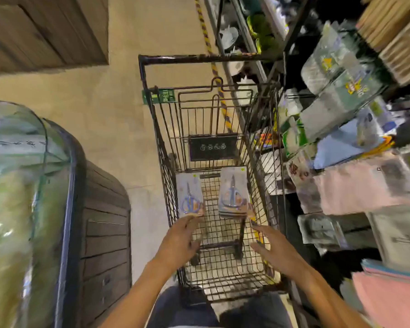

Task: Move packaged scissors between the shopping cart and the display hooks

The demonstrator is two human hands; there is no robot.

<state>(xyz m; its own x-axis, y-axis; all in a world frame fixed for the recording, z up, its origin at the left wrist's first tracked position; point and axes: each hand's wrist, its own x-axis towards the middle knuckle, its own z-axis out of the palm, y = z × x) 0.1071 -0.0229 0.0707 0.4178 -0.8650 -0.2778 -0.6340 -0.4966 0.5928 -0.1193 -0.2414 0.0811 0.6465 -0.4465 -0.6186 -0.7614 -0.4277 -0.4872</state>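
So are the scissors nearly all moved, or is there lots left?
No telling how many got moved. Two lots of packaged scissors lie in the shopping cart: a left pack and a right stack. The left hand and right hand reach in, open, holding nothing. Both lots still need hanging; the hooks aren't clearly visible.

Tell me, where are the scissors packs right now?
In the head view, both lie inside the shopping cart: one scissors pack by its left wall, just beyond the left hand, and a small stack of packs toward the right wall.
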